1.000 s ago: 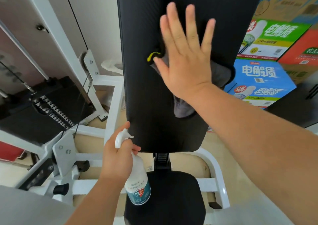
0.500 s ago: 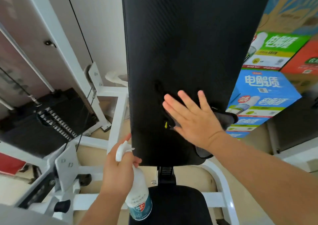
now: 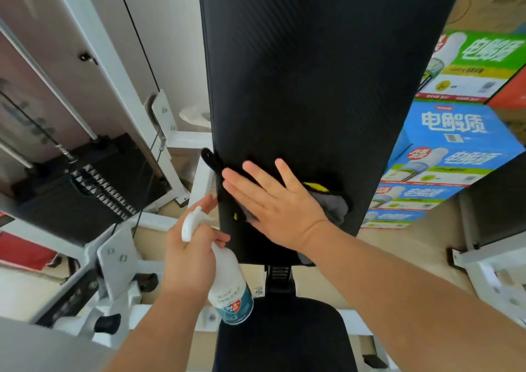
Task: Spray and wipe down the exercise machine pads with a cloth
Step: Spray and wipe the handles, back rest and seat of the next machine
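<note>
Our right hand (image 3: pixel 280 206) flat, fingers spread, arm outstretched; our left hand (image 3: pixel 189 253) in a closed grip, wrist bent.

Back pad (image 3: pixel 313 72): black, fine woven texture. Seat pad (image 3: pixel 284 340): black. Cloth (image 3: pixel 331 205) under my right hand (image 3: pixel 280 209): grey, black border, yellow tag. Spray bottle (image 3: pixel 227 283) in my left hand (image 3: pixel 189 257): white, teal label with red-and-white shield. Frame (image 3: pixel 113 257): white. Boxes (image 3: pixel 449 155): blue, green, white lettering.
</note>
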